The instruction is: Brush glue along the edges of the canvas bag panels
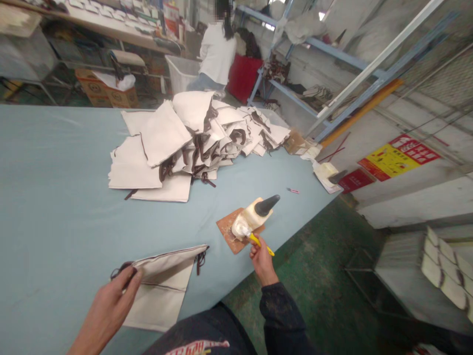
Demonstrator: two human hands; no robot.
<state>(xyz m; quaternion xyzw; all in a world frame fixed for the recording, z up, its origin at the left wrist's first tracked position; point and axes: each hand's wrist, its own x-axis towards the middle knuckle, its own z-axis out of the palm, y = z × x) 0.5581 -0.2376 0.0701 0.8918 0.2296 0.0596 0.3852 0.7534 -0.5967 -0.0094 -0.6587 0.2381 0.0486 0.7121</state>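
Note:
My left hand (117,295) pinches the upper left corner of a cream fabric pouch (155,310) with dark trim. Its upper edge is lifted off the table, and dark cords (201,261) hang at its right corner. My right hand (263,261) grips a yellow-handled brush (254,239). The brush's head is at the near end of a cream bottle (251,216) with a black cone-shaped nozzle (267,205); how far it reaches inside is unclear. That bottle lies tilted on a stained brown board (228,231).
A heap of cream pouches (166,133) with dark cords covers the table's far middle. A small cutter (293,190) lies right of the bottle. Another black-nozzled bottle (328,173) sits at the right edge of the blue-green table (55,197). A person (219,52) is beyond it.

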